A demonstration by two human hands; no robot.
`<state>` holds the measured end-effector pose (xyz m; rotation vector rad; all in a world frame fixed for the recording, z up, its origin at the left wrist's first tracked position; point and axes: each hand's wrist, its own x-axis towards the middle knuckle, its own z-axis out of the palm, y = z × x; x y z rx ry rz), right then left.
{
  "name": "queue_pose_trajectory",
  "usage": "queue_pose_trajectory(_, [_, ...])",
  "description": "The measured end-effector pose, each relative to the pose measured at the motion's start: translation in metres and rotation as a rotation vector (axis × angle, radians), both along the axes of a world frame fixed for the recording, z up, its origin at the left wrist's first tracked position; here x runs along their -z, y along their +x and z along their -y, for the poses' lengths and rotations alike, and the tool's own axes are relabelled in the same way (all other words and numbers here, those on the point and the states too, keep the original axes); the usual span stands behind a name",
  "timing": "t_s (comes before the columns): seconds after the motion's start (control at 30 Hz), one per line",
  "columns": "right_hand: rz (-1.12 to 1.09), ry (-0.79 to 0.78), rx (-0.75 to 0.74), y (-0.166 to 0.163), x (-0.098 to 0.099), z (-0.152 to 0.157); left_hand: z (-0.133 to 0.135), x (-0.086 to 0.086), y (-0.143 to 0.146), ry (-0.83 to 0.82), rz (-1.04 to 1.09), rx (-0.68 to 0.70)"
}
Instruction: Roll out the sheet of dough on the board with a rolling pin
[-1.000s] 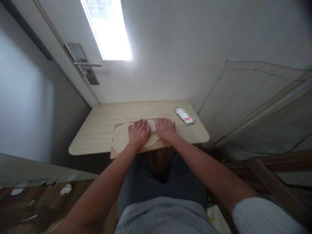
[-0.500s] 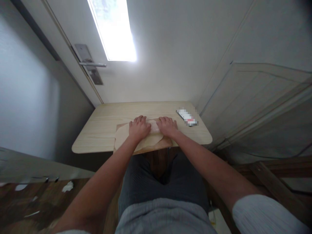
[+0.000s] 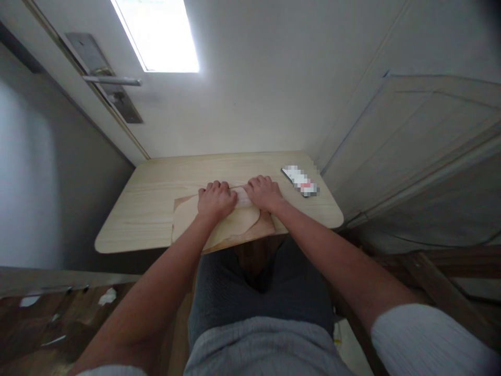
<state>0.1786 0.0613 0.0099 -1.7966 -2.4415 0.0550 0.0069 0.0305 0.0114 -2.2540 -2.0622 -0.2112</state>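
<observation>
A tan sheet with a rounded outline lies on a brown sheet at the front of a small pale wooden table. My left hand presses on the tan sheet's far part, its fingers curled over the far edge. Close by on the right, my right hand grips that same edge with bent fingers. Between the hands shows a pale pinkish strip; whether it is a fold or a separate piece, I cannot tell. My fingertips are hidden.
A phone, partly blurred out, lies on the table's right side. Behind the table stands a white door with a metal handle and a bright window. White scraps lie on the wooden floor at lower left.
The camera view has shifted, so the door handle and window sit higher and further left. Both hands stay on the sheet's far edge, slightly further left and up in the picture.
</observation>
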Motion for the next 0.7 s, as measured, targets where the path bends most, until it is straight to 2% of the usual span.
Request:
queue_pose_trajectory(0.23, [-0.054,0.028,0.059,-0.006,0.004,-0.018,-0.013,0.0,-0.003,-0.023,0.031,-0.001])
queue_pose_trajectory(0.7, [-0.007,-0.018,0.057,-0.011,0.001,-0.045,-0.044,0.0,-0.005,-0.098,0.071,-0.059])
